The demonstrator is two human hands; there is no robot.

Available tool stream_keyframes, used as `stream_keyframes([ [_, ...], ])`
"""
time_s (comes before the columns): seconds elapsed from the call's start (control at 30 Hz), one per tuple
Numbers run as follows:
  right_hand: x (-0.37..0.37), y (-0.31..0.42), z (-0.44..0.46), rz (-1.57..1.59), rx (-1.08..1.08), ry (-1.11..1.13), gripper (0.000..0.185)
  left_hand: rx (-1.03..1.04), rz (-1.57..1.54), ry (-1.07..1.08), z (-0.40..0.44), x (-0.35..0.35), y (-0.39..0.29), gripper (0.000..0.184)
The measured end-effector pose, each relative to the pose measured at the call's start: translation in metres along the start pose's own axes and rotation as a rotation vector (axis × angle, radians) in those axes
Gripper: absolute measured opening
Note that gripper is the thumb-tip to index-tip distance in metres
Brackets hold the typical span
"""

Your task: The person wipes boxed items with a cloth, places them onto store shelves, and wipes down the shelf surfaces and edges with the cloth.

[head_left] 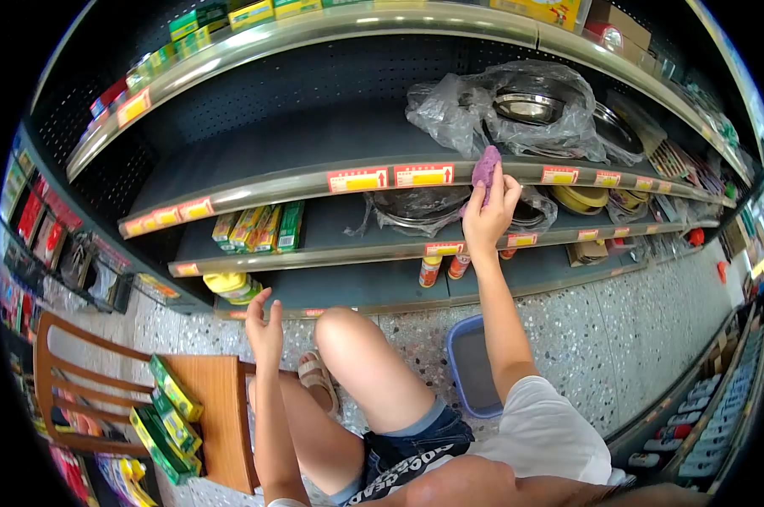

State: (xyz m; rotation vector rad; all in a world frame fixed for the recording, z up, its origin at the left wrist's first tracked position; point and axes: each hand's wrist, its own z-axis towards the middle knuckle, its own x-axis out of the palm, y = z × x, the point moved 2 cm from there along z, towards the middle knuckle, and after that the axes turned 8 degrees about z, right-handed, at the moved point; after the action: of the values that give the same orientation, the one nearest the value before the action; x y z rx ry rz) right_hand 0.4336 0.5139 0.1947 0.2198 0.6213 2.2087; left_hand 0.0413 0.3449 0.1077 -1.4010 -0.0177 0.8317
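My right hand (pixel 489 211) grips a purple cloth (pixel 487 171) against the front edge of the middle shelf (pixel 293 188), just right of two price labels (pixel 424 175). Behind the cloth, on that shelf, lie metal pans (pixel 530 106) wrapped in clear plastic. Held low on the left, my left hand (pixel 264 329) has its fingers apart and nothing in them. Closest to it is a yellow-topped container (pixel 233 287) on the bottom shelf.
A wooden chair (pixel 221 422) at the left carries several green and yellow boxes (pixel 175 414). A blue-rimmed basin (pixel 451 355) of grey water stands on the speckled floor. Upright cans (pixel 430 271) stand on the bottom shelf, and small boxes (pixel 255 228) sit above them to the left.
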Motion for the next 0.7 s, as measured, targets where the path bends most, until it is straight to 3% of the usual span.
stream_keyframes([
  [0.3, 0.032, 0.009, -0.004, -0.069, 0.007, -0.017, 0.041, -0.035, -0.316, -0.017, 0.073, 0.041, 0.013, 0.027],
  [0.7, 0.072, 0.07, -0.036, 0.036, -0.109, 0.175, 0.044, 0.021, -0.394, -0.012, 0.135, 0.062, 0.022, 0.032],
])
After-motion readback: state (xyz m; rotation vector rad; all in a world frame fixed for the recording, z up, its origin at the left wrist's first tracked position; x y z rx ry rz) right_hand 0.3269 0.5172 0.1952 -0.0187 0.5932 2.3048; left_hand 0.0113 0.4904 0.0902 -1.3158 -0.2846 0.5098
